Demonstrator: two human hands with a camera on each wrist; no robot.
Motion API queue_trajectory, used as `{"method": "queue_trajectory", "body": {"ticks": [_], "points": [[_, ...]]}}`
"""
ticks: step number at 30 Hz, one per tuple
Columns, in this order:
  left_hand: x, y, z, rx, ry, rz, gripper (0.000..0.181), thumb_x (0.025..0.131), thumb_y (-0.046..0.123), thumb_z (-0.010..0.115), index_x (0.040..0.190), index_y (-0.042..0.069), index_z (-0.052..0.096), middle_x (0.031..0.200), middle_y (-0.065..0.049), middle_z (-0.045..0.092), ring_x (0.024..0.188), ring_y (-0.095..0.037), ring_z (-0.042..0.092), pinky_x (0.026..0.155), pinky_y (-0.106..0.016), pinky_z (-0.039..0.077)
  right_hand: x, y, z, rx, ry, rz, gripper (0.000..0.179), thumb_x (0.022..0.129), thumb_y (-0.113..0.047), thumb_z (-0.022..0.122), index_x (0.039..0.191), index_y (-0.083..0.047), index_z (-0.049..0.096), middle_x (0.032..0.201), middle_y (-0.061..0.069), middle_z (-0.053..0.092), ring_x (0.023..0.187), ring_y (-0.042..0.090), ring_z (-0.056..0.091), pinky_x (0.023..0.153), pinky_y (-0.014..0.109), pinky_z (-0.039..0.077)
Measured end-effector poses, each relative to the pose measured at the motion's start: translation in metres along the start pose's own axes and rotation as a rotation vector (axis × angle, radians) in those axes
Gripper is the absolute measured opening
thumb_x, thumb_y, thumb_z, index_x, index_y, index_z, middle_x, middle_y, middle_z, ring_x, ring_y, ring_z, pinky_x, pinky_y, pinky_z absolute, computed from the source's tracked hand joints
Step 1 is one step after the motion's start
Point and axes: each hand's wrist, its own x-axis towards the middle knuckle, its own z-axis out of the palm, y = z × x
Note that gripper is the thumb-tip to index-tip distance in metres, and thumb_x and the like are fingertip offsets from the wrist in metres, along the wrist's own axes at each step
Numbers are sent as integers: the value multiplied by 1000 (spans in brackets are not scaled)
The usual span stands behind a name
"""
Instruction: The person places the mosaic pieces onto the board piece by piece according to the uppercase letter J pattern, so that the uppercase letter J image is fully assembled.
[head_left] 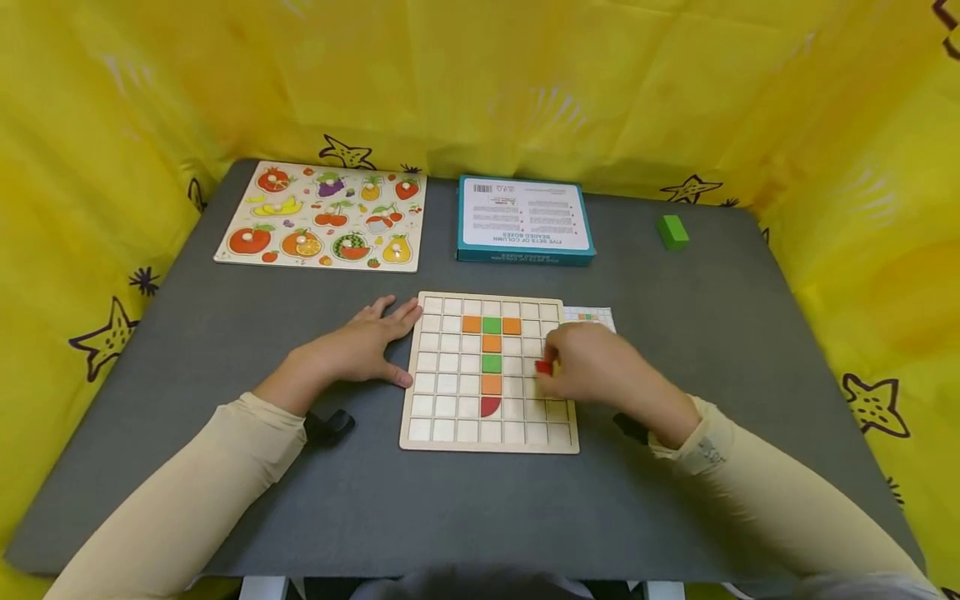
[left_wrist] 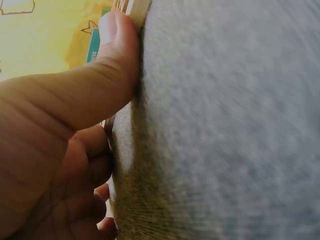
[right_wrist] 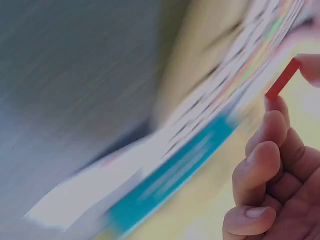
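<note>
A square wooden grid board (head_left: 487, 447) lies in the middle of the table, with white cells. Orange (head_left: 471, 324) and green (head_left: 491, 363) square tiles form a T shape in it, and a red rounded tile (head_left: 490, 407) sits at the stem's foot. My left hand (head_left: 360, 343) rests by the board's left side, fingers spread, thumb (left_wrist: 117, 55) touching its edge. Over the board's right columns, my right hand (head_left: 596, 360) pinches a red tile (right_wrist: 283, 79) between thumb and fingertip. A printed card (head_left: 600, 314) shows partly from behind the board's upper right corner.
At the back left lies a fruit peg puzzle (head_left: 322, 218). A teal-edged box (head_left: 525, 218) sits behind the board. Farther right stands a green block (head_left: 672, 232). The grey table (head_left: 465, 517) meets yellow cloth (head_left: 480, 83) at its back and sides.
</note>
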Motion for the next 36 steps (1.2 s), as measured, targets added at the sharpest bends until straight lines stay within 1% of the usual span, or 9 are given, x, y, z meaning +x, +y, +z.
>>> {"method": "queue_trajectory", "body": {"ticks": [2, 5, 7, 10, 16, 23, 27, 31, 36], "points": [[-1, 1, 1, -2, -13, -14, 114, 75, 54, 78, 158, 16, 9, 164, 1, 1, 146, -38, -7, 112, -60, 7, 8, -27, 9, 5, -31, -93, 17, 75, -31, 70, 69, -19, 60, 61, -9, 50, 57, 12, 46, 53, 28, 40], [1, 2, 1, 4, -8, -25, 114, 75, 55, 78, 158, 17, 11, 164, 1, 2, 146, -40, -5, 111, -62, 10, 18, -56, 18, -13, -36, -217, 19, 77, -29, 69, 67, -20, 56, 62, -8, 48, 56, 10, 45, 52, 27, 39], [2, 3, -1, 10, -2, -31, 114, 74, 56, 77, 159, 17, 11, 164, 1, 3, 146, -39, -4, 111, -62, 11, 24, -67, 22, -31, -35, -261, 21, 79, -28, 69, 66, -20, 54, 62, -8, 47, 56, 10, 45, 52, 27, 39], [4, 3, -3, 13, -7, -38, 114, 74, 56, 77, 159, 17, 11, 164, 1, 3, 146, -39, -4, 111, -62, 11, 30, -77, 26, -64, -50, -278, 21, 80, -24, 66, 64, -20, 53, 61, -7, 46, 55, 10, 45, 51, 26, 39], [3, 2, -2, 14, -18, -36, 114, 75, 55, 77, 159, 16, 10, 164, 0, 3, 146, -40, -6, 111, -63, 10, 30, -83, 39, -68, -82, -265, 21, 79, -20, 65, 62, -19, 52, 60, -6, 46, 53, 10, 46, 48, 25, 39], [1, 4, -2, 12, -20, -37, 114, 76, 53, 78, 158, 15, 10, 164, -1, 2, 146, -41, -6, 111, -63, 9, 30, -82, 39, -66, -65, -242, 29, 87, -29, 68, 64, -18, 54, 61, -5, 46, 55, 11, 46, 50, 27, 39], [0, 4, -1, 4, -19, -37, 113, 76, 52, 78, 158, 15, 10, 164, -1, 2, 146, -42, -6, 110, -64, 9, 30, -81, 39, -102, -65, -234, 33, 90, -32, 69, 62, -18, 58, 60, -7, 46, 55, 11, 46, 53, 28, 41], [1, 4, -2, 0, -10, -35, 114, 75, 54, 78, 158, 16, 11, 164, -1, 2, 145, -43, -5, 110, -65, 10, 28, -81, 37, -181, -36, -268, 30, 87, -34, 72, 62, -18, 66, 58, -7, 47, 54, 11, 46, 55, 31, 41], [2, 2, -2, -1, -9, -37, 114, 74, 54, 78, 158, 16, 11, 164, 0, 3, 145, -42, -5, 110, -64, 10, 26, -81, 35, -236, 20, -329, 18, 83, -38, 77, 74, -22, 74, 64, -8, 51, 57, 10, 47, 55, 31, 37]]}}
